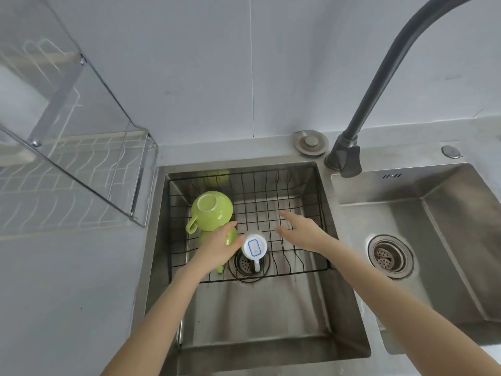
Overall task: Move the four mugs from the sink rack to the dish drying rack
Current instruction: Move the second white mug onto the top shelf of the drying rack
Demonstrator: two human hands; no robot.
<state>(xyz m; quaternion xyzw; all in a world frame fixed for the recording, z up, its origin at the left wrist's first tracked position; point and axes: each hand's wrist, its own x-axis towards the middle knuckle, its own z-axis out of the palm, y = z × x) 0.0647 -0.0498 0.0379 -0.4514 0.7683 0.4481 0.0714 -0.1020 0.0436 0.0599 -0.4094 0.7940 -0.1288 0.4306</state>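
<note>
A black wire sink rack (284, 196) sits in the left basin. An upside-down green mug (211, 214) stands at its left. A second green mug (232, 236) lies just in front of it, mostly hidden under my left hand (219, 246), whose fingers curve over it; I cannot tell if it grips it. A white mug with a blue label (254, 248) stands upside down right of that hand, handle toward me. My right hand (298, 230) hovers open over the bare rack wires, holding nothing. The white dish drying rack (67, 169) stands on the counter at left.
A clear splash panel (67, 104) rises in front of the drying rack. A dark gooseneck faucet (349, 156) stands between the two basins. The right basin (433, 240) holds only its drain strainer (389, 256). A round cap (310, 143) sits behind the sink.
</note>
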